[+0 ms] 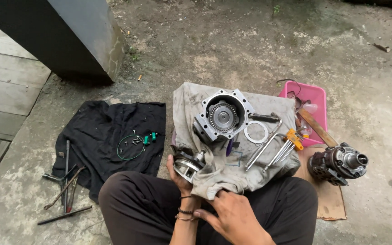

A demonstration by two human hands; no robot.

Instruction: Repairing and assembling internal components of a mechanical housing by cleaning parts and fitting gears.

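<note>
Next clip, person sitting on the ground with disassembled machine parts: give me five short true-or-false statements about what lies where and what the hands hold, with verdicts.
1. The left hand holds a round metal part. True.
2. The right hand grips a hammer. False: it pinches the grey cloth.
3. The square metal housing sits on the grey cloth. True.
4. The green ring lies in the pink tray. False: it lies on the black cloth.
5. The hex key set rests on the black cloth. False: it rests on the grey cloth.
</note>
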